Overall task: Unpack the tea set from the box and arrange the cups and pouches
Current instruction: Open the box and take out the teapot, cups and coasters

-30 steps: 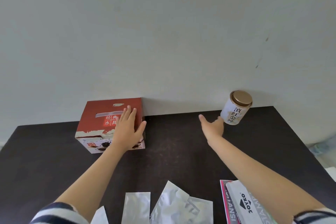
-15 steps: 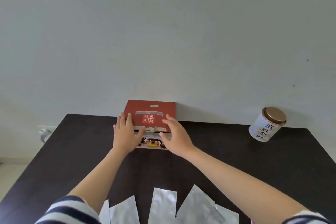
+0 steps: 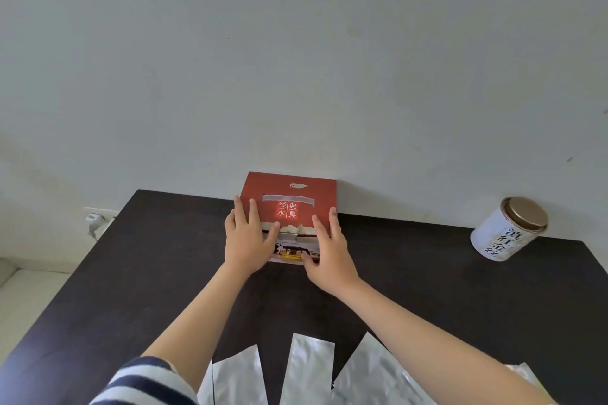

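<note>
A shut red tea set box (image 3: 297, 189) with white Chinese lettering stands at the back of the dark table (image 3: 138, 273), against the wall. My left hand (image 3: 246, 242) lies on the box's left part, fingers straight on its top and thumb at the front top edge. My right hand (image 3: 329, 248) lies on the right part, fingers flat on the top and thumb on the printed front face. Several silver foil pouches (image 3: 307, 368) lie flat along the near edge of the table, between my forearms. No cups are in sight.
A white tea tin (image 3: 508, 230) with a bronze lid stands at the back right of the table. A white plug and socket (image 3: 95, 219) sit on the wall beyond the table's left edge. The pale wall rises directly behind the box.
My right hand has left the tin and come across to the box, settling on its right side. My left hand stayed on the box. My view has swung left.
</note>
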Available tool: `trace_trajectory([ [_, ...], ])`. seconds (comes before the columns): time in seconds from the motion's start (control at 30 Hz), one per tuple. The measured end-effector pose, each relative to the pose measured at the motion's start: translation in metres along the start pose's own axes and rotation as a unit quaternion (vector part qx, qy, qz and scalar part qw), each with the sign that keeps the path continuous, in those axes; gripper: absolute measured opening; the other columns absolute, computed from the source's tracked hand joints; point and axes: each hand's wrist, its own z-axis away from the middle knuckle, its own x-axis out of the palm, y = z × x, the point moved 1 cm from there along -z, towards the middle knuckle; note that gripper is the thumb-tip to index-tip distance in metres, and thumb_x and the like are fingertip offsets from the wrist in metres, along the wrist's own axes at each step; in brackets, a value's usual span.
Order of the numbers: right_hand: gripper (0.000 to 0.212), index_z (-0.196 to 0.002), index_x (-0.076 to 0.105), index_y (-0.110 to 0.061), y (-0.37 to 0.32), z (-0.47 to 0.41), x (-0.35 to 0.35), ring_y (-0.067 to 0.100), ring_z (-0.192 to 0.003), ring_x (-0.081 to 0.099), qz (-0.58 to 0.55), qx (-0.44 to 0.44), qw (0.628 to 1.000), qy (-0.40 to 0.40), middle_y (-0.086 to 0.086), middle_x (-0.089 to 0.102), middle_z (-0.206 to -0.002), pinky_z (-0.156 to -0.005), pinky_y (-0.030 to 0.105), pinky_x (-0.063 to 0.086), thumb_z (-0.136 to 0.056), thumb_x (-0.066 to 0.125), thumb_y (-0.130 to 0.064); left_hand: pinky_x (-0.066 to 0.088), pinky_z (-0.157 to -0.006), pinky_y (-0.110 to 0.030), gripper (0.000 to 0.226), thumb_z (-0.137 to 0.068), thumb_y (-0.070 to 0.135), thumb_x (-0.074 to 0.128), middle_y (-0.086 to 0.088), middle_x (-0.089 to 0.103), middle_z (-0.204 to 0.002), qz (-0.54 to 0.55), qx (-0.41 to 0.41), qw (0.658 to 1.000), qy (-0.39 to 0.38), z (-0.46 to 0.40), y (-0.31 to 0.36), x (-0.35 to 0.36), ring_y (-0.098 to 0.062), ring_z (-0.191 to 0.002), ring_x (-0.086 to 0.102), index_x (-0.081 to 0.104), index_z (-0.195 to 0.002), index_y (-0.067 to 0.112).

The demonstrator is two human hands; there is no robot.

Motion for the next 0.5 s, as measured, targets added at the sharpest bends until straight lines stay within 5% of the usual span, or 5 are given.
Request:
trace_trajectory([
  [0.5, 0.084, -0.153, 0.007, -0.023, -0.013, 0.072, 0.013, 0.037, -0.147, -0.007, -0.009, -0.018, 1.000, 0.000, 0.003, -0.021, -0.159, -0.119, 0.047, 0.020, -0.090, 0.063, -0.027, 0.017, -0.115, -0.050, 0.083, -0.089, 0.061, 0.034, -0.013, -0.007, -0.159, 0.030, 0.019, 0.999, 0.011, 0.067, -0.021, -0.001, -0.037, -0.143, 0.001, 0.009, -0.151, 0.011],
])
